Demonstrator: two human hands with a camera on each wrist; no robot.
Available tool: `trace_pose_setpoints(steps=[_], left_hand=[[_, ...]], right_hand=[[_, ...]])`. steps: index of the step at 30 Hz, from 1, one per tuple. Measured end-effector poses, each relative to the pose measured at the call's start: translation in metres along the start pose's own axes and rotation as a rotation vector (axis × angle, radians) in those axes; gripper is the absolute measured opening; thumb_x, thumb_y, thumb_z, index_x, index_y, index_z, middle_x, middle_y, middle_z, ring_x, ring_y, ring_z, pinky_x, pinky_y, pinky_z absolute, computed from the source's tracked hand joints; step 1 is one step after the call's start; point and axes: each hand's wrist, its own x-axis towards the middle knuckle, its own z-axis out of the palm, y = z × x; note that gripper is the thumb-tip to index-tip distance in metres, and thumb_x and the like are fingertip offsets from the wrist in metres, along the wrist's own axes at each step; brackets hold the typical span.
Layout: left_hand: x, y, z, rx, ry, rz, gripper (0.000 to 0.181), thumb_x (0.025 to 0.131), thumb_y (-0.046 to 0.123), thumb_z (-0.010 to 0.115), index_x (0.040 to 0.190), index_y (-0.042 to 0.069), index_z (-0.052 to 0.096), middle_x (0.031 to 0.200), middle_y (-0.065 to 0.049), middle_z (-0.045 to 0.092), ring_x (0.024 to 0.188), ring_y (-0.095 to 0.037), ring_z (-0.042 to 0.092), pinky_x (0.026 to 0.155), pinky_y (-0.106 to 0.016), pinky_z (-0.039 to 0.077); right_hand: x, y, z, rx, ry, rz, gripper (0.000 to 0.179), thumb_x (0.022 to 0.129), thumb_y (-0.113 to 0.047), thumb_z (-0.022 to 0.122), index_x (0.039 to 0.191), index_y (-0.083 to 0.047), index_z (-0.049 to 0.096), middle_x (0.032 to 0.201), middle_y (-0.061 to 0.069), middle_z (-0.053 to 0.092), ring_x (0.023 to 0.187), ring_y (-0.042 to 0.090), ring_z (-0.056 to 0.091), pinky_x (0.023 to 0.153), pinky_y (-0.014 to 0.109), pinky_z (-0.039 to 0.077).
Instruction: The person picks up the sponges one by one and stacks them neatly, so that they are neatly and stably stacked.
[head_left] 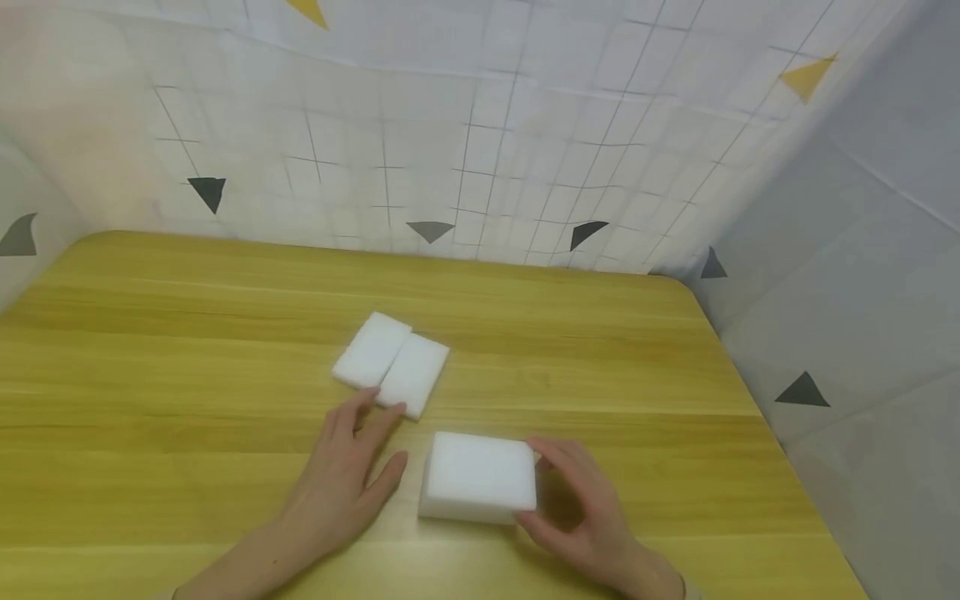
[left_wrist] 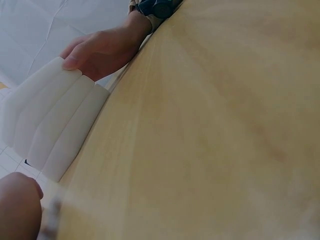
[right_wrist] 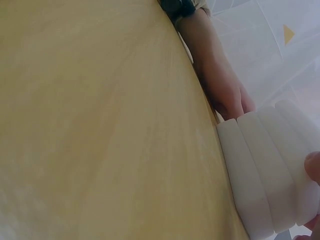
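Tabletop (head_left: 600,358) bears stack (head_left: 480,473), right hand (head_left: 588,508) pinching, seemingly steadying it; left hand (head_left: 341,479), fingers apart, touches slabs (head_left: 415,371) beyond stack.

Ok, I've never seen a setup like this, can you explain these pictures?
There's no robot: the left grip and right grip are simply a person's bare hands. The wide picture comes from a camera on the head; the two tilted ones come from a camera on each wrist. On the wood-grained table lie two flat white pieces side by side, the left grip's fingertips at their near edge. The right grip holds a stack of four similar pieces.
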Motion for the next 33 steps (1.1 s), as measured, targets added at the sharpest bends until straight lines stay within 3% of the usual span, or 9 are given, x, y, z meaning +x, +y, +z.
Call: trace_pose_setpoints(steps=[14, 24, 33], left_hand=[[-0.0009, -0.0001, 0.0017, -0.031, 0.009, -0.055, 0.043, 0.089, 0.033, 0.061, 0.129, 0.022, 0.051, 0.145, -0.011, 0.03, 0.118, -0.023, 0.037, 0.089, -0.044, 0.046], [0.0001, 0.002, 0.0, -0.031, 0.025, -0.048, 0.038, 0.088, 0.031, 0.063, 0.123, 0.019, 0.054, 0.143, -0.011, 0.033, 0.116, -0.022, 0.037, 0.087, -0.041, 0.046], [0.0001, 0.0013, 0.0006, -0.019, 0.015, -0.043, 0.04, 0.088, 0.031, 0.062, 0.126, 0.022, 0.054, 0.142, -0.012, 0.034, 0.115, -0.022, 0.037, 0.086, -0.041, 0.046]], right_hand=[[-0.001, -0.0008, 0.0003, -0.006, -0.008, 0.013, 0.057, 0.079, -0.019, 0.075, 0.118, 0.016, 0.052, 0.11, 0.017, 0.06, 0.092, 0.019, 0.053, 0.085, 0.021, 0.046], [-0.0004, -0.0005, 0.0001, -0.005, -0.008, 0.008, 0.058, 0.079, -0.02, 0.075, 0.118, 0.016, 0.052, 0.109, 0.017, 0.06, 0.092, 0.019, 0.053, 0.085, 0.021, 0.046], [0.0002, -0.0001, 0.0, 0.003, -0.01, 0.007, 0.057, 0.078, -0.019, 0.075, 0.118, 0.016, 0.052, 0.109, 0.018, 0.06, 0.094, 0.019, 0.054, 0.085, 0.021, 0.047]])
